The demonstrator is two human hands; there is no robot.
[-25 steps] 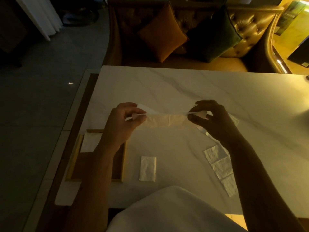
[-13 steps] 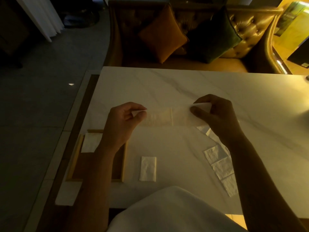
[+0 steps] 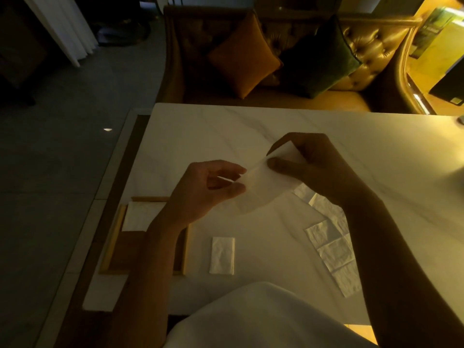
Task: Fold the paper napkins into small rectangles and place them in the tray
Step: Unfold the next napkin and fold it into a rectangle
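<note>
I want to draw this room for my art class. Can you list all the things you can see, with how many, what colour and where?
table: 1, white marble, fills the middle
tray: 1, wooden, on the table's left edge
folded napkin in tray: 1, white, far end of the tray
folded napkin on table: 1, white, just right of the tray
unfolded napkins: a strip or pile, count unclear, white, on the table at right
held napkin: 1, white, in the air between both hands
sofa: 1, golden tufted, behind the table
cushions: 2, orange and dark green, on the sofa
curtain: 1, white, top left
left hand: fingers pinching the napkin
right hand: fingers pinching the napkin
</note>
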